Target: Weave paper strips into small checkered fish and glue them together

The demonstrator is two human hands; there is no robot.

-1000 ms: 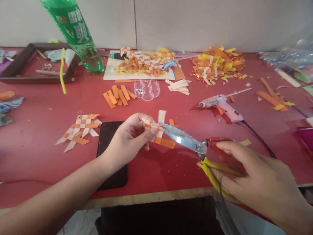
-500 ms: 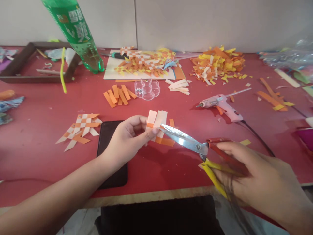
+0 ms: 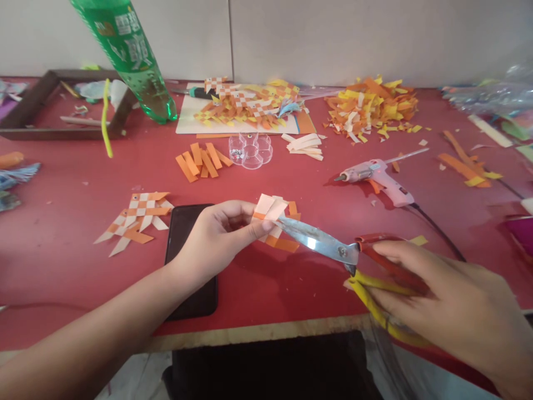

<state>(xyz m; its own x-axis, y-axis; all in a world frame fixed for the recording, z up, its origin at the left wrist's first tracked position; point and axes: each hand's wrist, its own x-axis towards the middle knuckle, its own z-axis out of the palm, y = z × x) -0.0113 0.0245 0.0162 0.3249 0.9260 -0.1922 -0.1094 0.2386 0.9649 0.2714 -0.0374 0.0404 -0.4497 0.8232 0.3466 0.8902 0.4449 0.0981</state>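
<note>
Between its thumb and fingers, my left hand (image 3: 227, 230) pinches a piece of woven paper strips (image 3: 278, 240) in orange and pale cream, its loose ends sticking up and to the right. My right hand (image 3: 441, 297) grips a pair of scissors (image 3: 320, 240) by the red and yellow handles. The blades look closed, and their tip touches the paper beside my left thumb. Two finished-looking woven paper fish (image 3: 139, 216) in orange and cream lie left of my left hand. Under my left wrist lies a black phone (image 3: 194, 297).
Behind my hands are orange strips (image 3: 202, 162), a clear flower-shaped tray (image 3: 251, 161) and cream strips (image 3: 303, 145). A pink glue gun (image 3: 381, 179) with a cord lies right. Farther back stand a green bottle (image 3: 137, 61), a paper scrap pile (image 3: 370, 108) and a dark frame (image 3: 45, 134).
The scissors and my right hand have shifted slightly right and down. The upright cream strips in my left hand now lean over to the right and look shorter.
</note>
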